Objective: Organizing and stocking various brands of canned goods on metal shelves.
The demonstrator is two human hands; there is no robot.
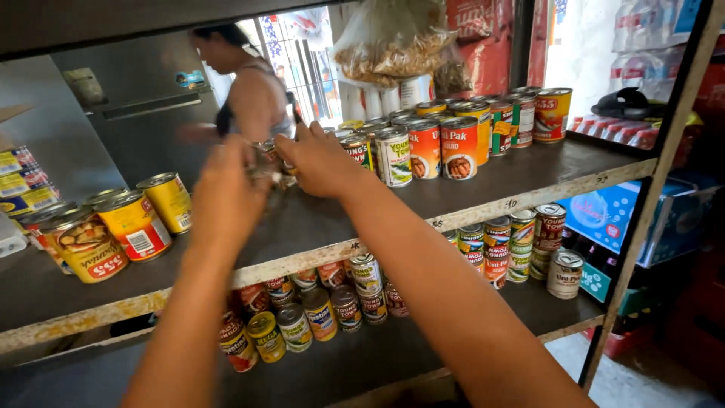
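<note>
Both forearms reach in from the near edge over the dark shelf (529, 177). Left hand (226, 189): back to camera, motion-blurred, fingers curled; grip cannot be told. Right hand (321, 162): fingers curled narrow around small cans (270, 155), which sit between the two hands' fingertips. Row of upright cans (442, 143) just right of the right fingers. Yellow cans (132, 223) lie tipped, well left of the left fingers.

Bright daylight from behind, dim shelves, motion-blurred hands, edge distortion
</note>
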